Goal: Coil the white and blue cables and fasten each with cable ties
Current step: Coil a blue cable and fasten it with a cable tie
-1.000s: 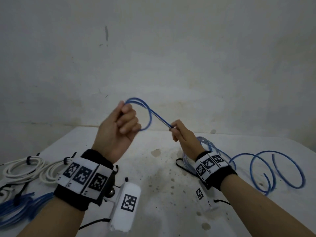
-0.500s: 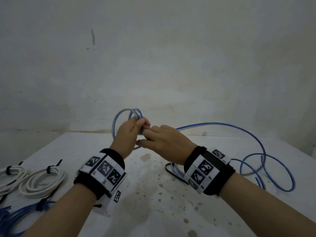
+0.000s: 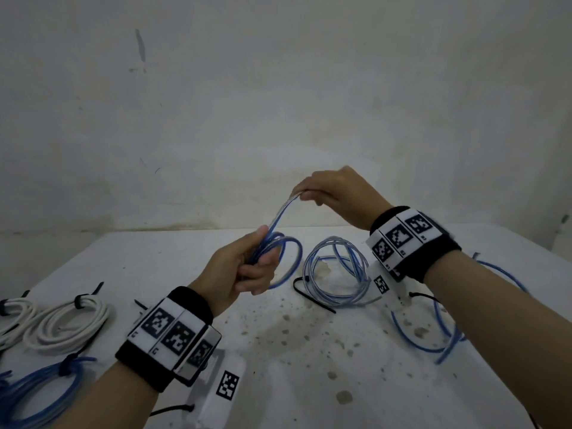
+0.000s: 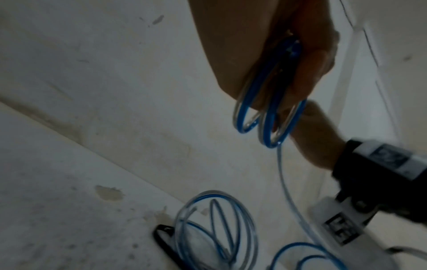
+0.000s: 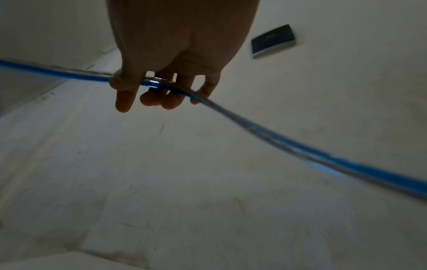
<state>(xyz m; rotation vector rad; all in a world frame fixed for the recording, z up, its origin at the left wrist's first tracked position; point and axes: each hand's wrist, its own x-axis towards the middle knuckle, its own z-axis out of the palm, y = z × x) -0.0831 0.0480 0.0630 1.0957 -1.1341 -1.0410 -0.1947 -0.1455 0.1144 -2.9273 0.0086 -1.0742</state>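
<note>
My left hand [image 3: 247, 267] grips a small coil of blue cable [image 3: 289, 258] above the table's middle, its loops [image 4: 268, 117] hanging out of the fist. From the fist one strand rises up and to the right to my right hand [image 3: 312, 193]. That hand's thumb and curled fingers [image 5: 161, 87] hold the strand, which runs on past my right wrist [image 5: 323, 153]. The loose rest of the blue cable [image 3: 439, 332] lies in wide loops at the table's right.
Another blue coil [image 3: 335, 274] with a black cable tie [image 3: 312, 297] lies between my hands on the stained white table [image 3: 278, 351]. Tied white coils [image 3: 65, 323] and a tied blue coil [image 3: 40, 385] lie at the left. A wall stands close behind.
My hands were together at the loop half a second ago. The right hand has since risen up and to the right along the strand, and the left hand has come down with its coil.
</note>
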